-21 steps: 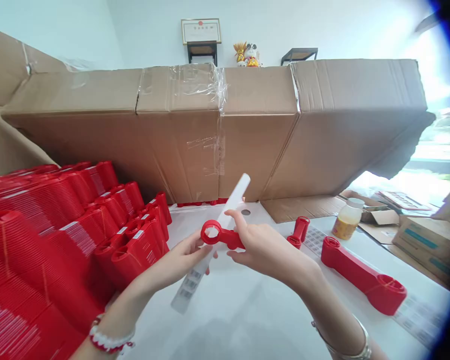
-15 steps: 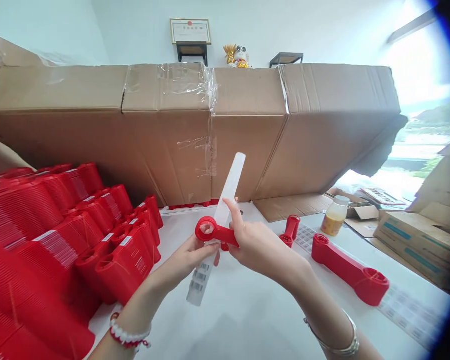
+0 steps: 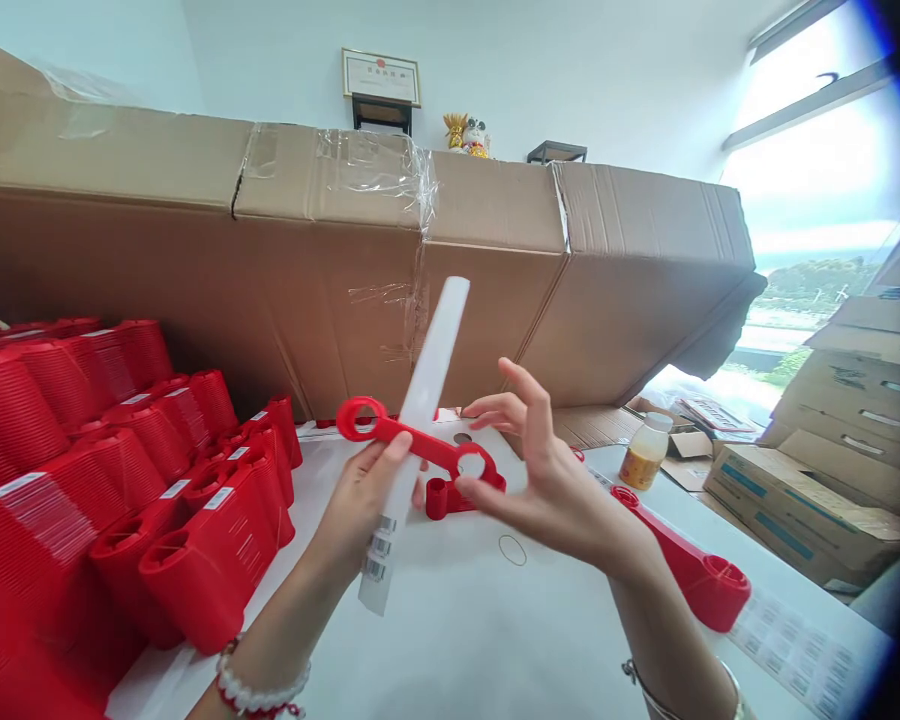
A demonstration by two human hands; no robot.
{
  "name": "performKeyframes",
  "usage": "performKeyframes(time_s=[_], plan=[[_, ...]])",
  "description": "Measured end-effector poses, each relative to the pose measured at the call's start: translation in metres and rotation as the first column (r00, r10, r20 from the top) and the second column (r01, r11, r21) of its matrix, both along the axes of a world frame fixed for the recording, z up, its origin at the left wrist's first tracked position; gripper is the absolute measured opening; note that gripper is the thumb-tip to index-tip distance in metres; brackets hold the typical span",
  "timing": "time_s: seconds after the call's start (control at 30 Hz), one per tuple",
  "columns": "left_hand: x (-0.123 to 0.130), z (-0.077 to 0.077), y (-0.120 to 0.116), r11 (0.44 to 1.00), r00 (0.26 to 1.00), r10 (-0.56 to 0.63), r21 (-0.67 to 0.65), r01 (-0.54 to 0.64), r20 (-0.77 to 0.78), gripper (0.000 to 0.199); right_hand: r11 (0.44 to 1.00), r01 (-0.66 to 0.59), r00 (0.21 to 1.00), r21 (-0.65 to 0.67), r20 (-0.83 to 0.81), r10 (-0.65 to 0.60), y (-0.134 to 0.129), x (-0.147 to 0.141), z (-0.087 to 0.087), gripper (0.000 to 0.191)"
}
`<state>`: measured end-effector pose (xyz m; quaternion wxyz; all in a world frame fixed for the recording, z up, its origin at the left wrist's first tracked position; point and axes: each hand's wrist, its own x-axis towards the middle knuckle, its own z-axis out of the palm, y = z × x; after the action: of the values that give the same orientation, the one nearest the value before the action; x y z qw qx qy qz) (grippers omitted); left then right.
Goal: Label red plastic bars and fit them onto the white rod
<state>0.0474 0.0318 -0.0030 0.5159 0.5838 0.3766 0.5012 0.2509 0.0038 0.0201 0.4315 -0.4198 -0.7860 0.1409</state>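
Observation:
My left hand (image 3: 352, 515) is closed, pinching a flat red plastic piece (image 3: 426, 446) with a ring at each end. A long white strip of barcode labels (image 3: 433, 365) is in the same grip, slanting up behind the red piece. My right hand (image 3: 570, 500) is open, its fingers spread, beside the piece's right ring. Its thumb lies just under that ring; whether they touch I cannot tell. Behind the ring, another red part (image 3: 436, 498) is partly hidden on the table. A thin loop like a rubber band (image 3: 526, 556) lies below my right hand.
Banded stacks of red pieces (image 3: 217, 565) fill the left side. A large cardboard box (image 3: 330, 290) spans the back. To the right are a long red stack (image 3: 720, 595), label sheets (image 3: 791, 640), a jar with yellowish contents (image 3: 645, 455) and a carton (image 3: 795, 500).
My right hand has let go of the red piece and opened, moving to the right. The piece and strip stay in my left hand, shifted slightly left. The thin loop now shows.

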Motion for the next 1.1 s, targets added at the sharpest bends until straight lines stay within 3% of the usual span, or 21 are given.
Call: performKeyframes(time_s=[0.07,0.13,0.2,0.23,0.37,0.53,0.67,0.87,1.0,1.1], plan=[[-0.006,0.002,-0.003,0.998,0.997,0.062,-0.003,-0.062,0.044,0.051,0.982,-0.095,0.992,-0.166,-0.097,0.079,0.0,0.002,0.004,0.086],[-0.009,0.003,-0.006,0.996,0.993,0.094,0.0,-0.094,0.069,0.052,0.9,-0.258,0.956,-0.35,-0.229,0.185,0.004,-0.003,0.004,0.066],[-0.011,0.004,-0.01,0.993,0.99,0.119,-0.002,-0.12,0.074,0.055,0.812,-0.389,0.895,-0.435,-0.387,0.222,0.01,-0.014,0.002,0.054],[-0.012,0.004,-0.011,0.991,0.989,0.132,-0.004,-0.132,0.073,0.056,0.795,-0.421,0.867,-0.437,-0.452,0.21,0.012,-0.02,-0.001,0.051],[-0.015,0.005,-0.015,0.988,0.986,0.156,-0.013,-0.156,0.066,0.058,0.812,-0.428,0.804,-0.397,-0.577,0.141,0.016,-0.038,-0.008,0.048],[-0.019,0.003,-0.014,0.988,0.986,0.153,-0.024,-0.152,0.06,0.055,0.837,-0.38,0.801,-0.393,-0.593,0.086,0.011,-0.045,-0.009,0.044],[-0.025,0.001,-0.011,1.0,1.0,0.012,-0.023,-0.012,0.022,0.055,0.859,-0.329,0.811,-0.391,-0.584,0.044,0.014,-0.046,-0.009,0.042],[-0.03,-0.001,-0.012,0.979,0.978,-0.206,0.015,0.205,0.041,0.02,0.791,-0.403,0.809,-0.461,-0.583,0.073,0.025,-0.036,-0.013,0.045],[-0.033,-0.002,-0.011,0.952,0.947,-0.306,0.001,0.307,-0.094,0.029,0.737,-0.461,0.827,-0.494,-0.54,0.155,0.024,-0.032,-0.011,0.04],[-0.035,-0.002,-0.007,0.952,0.944,-0.306,-0.015,0.307,-0.121,0.033,0.729,-0.5,0.807,-0.468,-0.557,0.196,0.023,-0.033,-0.01,0.036]])
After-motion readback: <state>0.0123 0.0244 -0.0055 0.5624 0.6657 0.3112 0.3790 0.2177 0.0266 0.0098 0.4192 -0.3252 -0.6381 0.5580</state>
